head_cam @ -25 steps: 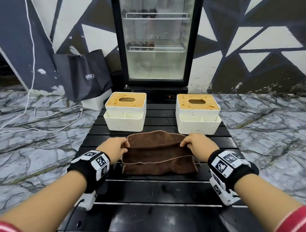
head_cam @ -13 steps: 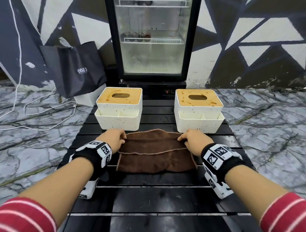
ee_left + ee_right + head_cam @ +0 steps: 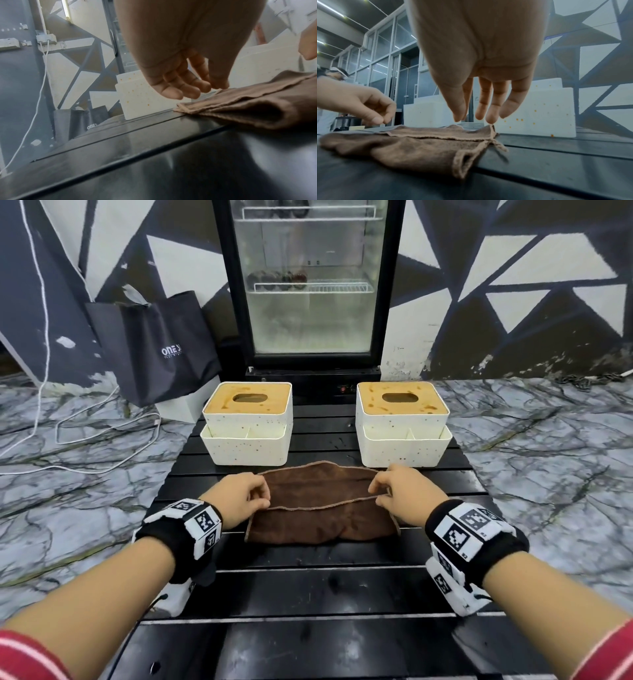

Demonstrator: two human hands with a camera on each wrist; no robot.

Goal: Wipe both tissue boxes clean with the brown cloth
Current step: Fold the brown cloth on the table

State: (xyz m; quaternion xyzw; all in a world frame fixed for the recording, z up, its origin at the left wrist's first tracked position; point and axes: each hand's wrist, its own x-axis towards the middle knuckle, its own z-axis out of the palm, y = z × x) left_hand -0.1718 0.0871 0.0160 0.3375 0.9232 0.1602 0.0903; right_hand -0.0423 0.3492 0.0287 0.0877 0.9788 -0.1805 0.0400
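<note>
The brown cloth point(image 3: 322, 505) lies folded on the black slatted counter point(image 3: 308, 594), at the middle of the head view. The left hand point(image 3: 236, 499) sits at the cloth's 9 o'clock edge and the right hand point(image 3: 402, 494) at its 3 o'clock edge. From the right wrist view, the right hand's fingers point(image 3: 488, 108) point down, loosely apart, their tips just above a raised corner of the cloth; whether they touch it, I cannot tell. From the left wrist view, the left hand's fingers point(image 3: 180, 86) hang loosely curled, close together, just over the cloth's edge, gripping nothing. The left tissue box point(image 3: 248, 426) stands at 11 o'clock from the cloth and the right tissue box point(image 3: 404, 424) at 1 o'clock, both near it. A black bag point(image 3: 154, 347) leans beside a glass-door fridge point(image 3: 311, 285) behind.
</note>
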